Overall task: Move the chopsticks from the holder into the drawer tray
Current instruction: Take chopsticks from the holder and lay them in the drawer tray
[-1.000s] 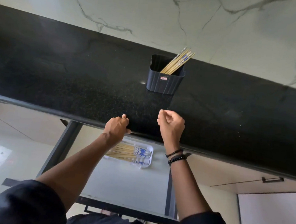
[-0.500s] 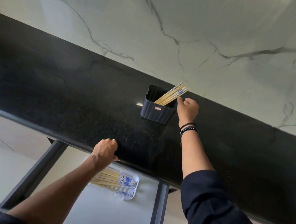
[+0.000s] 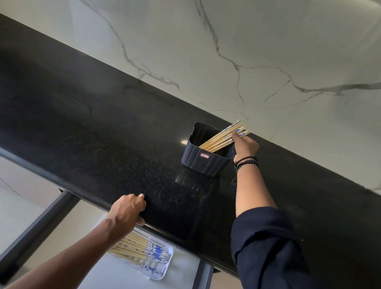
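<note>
Gripping front edge of black countertop [image 3: 92, 134] with left hand [image 3: 128, 208], fingers curled round the lip. Just below that edge, in open drawer [image 3: 127, 288]: white drawer tray [image 3: 165, 268] holding a batch of stowed chopsticks [image 3: 136, 248], flat, side by side, blue-patterned ends toward tray's right end. Judged roughly half done; exact count not readable. Further right, near countertop's back edge by marble wall [image 3: 265, 46]: dark ribbed holder [image 3: 204, 161], upright, red label on front, with remaining chopsticks [image 3: 220, 139] leaning toward its right rear corner. Pale wood shafts, blue-white patterned tops sticking out past the rim. Reaching in with right hand [image 3: 247, 146], fingertips on the patterned tops; cannot tell whether a pinch has closed. Left to do: lift this bundle, carry down, lay in tray beside the rest.
</note>
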